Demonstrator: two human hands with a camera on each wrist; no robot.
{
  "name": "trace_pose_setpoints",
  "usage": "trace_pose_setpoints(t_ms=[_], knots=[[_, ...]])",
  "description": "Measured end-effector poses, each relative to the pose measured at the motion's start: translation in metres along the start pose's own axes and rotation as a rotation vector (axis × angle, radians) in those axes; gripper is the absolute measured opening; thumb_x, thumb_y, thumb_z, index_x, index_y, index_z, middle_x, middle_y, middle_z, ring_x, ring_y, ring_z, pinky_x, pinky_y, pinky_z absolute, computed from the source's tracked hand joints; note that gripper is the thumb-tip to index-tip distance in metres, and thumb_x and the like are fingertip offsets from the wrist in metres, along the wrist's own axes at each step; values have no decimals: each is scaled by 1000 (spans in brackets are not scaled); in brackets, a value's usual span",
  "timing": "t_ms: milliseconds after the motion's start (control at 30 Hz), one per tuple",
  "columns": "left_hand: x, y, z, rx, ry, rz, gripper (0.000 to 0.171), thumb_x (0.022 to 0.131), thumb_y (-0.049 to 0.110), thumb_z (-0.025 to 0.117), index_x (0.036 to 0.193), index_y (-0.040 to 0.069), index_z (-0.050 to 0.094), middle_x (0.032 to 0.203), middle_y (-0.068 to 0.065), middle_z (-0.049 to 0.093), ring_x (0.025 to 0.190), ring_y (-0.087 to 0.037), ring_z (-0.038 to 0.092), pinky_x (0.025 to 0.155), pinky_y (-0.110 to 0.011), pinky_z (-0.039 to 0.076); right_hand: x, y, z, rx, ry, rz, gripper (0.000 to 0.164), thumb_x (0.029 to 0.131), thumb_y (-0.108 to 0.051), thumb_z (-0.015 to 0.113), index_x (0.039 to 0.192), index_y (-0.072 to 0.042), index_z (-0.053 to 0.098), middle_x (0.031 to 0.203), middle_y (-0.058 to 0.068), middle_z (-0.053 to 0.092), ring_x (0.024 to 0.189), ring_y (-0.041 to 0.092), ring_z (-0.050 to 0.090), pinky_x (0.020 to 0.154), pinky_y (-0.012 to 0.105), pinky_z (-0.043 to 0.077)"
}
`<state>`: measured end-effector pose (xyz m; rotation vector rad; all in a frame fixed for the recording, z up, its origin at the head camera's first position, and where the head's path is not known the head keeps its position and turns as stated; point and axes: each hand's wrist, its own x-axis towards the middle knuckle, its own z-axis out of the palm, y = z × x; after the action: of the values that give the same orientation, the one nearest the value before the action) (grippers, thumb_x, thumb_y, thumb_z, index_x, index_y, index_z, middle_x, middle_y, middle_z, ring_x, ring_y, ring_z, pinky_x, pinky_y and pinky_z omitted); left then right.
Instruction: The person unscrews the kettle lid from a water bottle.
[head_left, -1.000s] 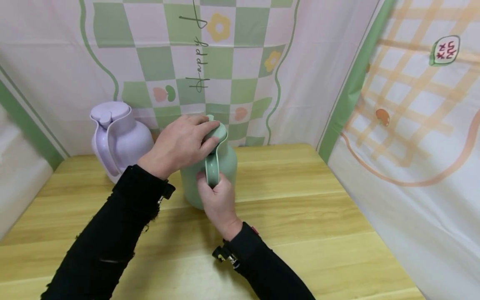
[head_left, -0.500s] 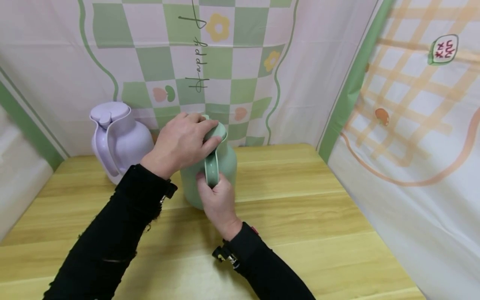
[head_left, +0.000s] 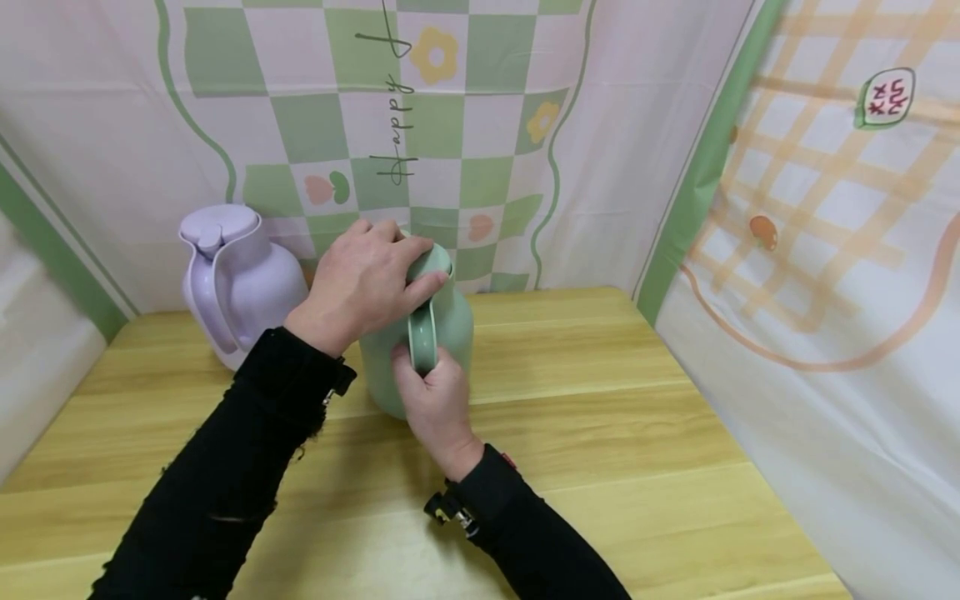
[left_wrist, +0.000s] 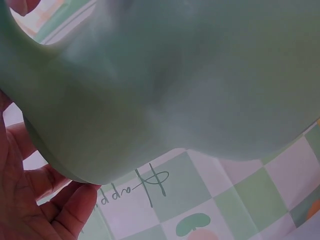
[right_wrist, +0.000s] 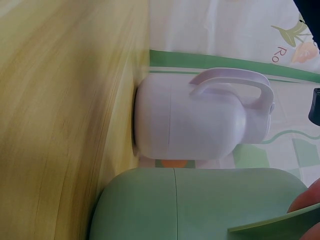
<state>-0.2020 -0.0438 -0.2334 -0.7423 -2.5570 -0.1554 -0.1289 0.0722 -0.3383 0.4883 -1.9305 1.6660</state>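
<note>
- Standing upright on a wood-grain desk [head_left: 600, 417], a pale green jug [head_left: 456, 325] sits near the middle, its handle [head_left: 423, 337] toward the person.
- Right hand [head_left: 440, 408]: wrapped round the lower part of that handle, fingers clamped on it.
- Left hand [head_left: 363, 283]: laid over the lid [head_left: 433, 262] from the left, thumb on the near side, fingers [left_wrist: 80, 207] bent round the far edge at the top. Whether the lid is loose or fastened is hard to tell, as the hand covers much of it.
- The jug's shell looks stiff and smooth, probably a little slippery; its weight likely depends on what it holds. The handle seems the surest hold, with a second hand steadying the top.
- Whatever is inside the green jug is hidden.
- A lilac jug [head_left: 262, 275] stands upright behind and to the left, apart from both hands, its lid on and its contents also out of sight.
- Behind hangs a checked cloth [head_left: 502, 50] printed with flowers.
</note>
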Motion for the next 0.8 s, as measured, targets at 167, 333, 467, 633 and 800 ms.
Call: trace_pose_setpoints(t_ms=[167, 333, 467, 633, 800], knots=[[0, 1, -1, 17, -3, 6, 60, 96, 60, 42, 131, 16, 63, 104, -12, 61, 88, -27, 48, 85, -42, 42, -1, 19, 3, -13, -6, 6, 45, 95, -16, 58, 60, -14, 29, 53, -5, 23, 47, 12, 23, 48, 27, 24], [0, 1, -2, 27, -4, 7, 61, 96, 61, 42, 131, 16, 63, 101, -12, 60, 88, -27, 48, 85, -42, 41, -2, 35, 4, -28, -12, 15, 47, 96, -28, 58, 61, -15, 30, 54, -3, 24, 47, 14, 24, 48, 28, 25], [0, 2, -2, 39, 6, 11, 60, 96, 61, 42, 131, 16, 64, 96, -11, 58, 85, -27, 46, 82, -41, 41, -2, 36, 4, -38, -8, 12, 47, 96, -34, 57, 62, -15, 31, 54, -2, 25, 46, 15, 25, 47, 28, 26], [-1, 2, -3, 54, 19, 13, 61, 96, 61, 41, 131, 17, 64, 93, -11, 57, 82, -27, 45, 78, -40, 41, -2, 35, 4, -59, 0, 12, 47, 96, -37, 57, 62, -15, 32, 54, -2, 26, 47, 15, 26, 46, 28, 27], [-2, 2, -2, 60, 15, -3, 63, 95, 64, 40, 132, 18, 63, 94, -13, 56, 83, -28, 45, 76, -41, 41, -3, 34, 3, -70, 6, 30, 47, 95, -37, 57, 62, -15, 33, 54, -3, 27, 47, 14, 28, 46, 28, 28]])
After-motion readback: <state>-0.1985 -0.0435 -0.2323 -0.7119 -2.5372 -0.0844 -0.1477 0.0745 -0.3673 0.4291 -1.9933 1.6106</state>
